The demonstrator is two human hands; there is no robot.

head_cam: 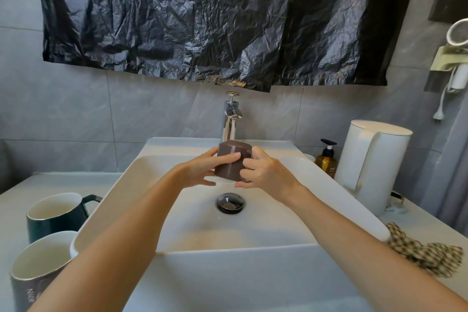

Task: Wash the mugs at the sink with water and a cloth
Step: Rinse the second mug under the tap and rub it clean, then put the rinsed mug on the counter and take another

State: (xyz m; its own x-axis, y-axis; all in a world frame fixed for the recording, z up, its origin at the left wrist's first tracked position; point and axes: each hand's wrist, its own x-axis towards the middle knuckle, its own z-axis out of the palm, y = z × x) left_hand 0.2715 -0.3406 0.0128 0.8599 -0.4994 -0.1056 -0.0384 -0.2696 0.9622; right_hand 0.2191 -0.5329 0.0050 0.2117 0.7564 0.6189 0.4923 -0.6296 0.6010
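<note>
1. Holding the brown mug point(229, 164) just under the tap point(231, 119), above the sink point(106, 200); left hand point(202, 172) and right hand point(266, 172) both curl their fingers round its sides.
2. I see no water plainly running; the cloth point(425, 253) lies apart on the right counter.
3. A green mug point(55, 213) and a grey mug point(38, 268) wait at left; most of the washing seems left.

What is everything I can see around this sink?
sink: 1, white, centre
tap: 1, chrome, behind sink
drain plug: 1, chrome, sink bottom
brown mug: 1, brown, held below tap
green mug: 1, dark green, left counter
grey mug: 1, grey, left counter, nearest
soap bottle: 1, amber, right counter
kettle: 1, white, right counter
cloth: 1, checked, right counter
plastic sheet: 1, black, wall
hair dryer: 1, white, right wall
hands: 2, left hand and right hand grip brown mug
</note>
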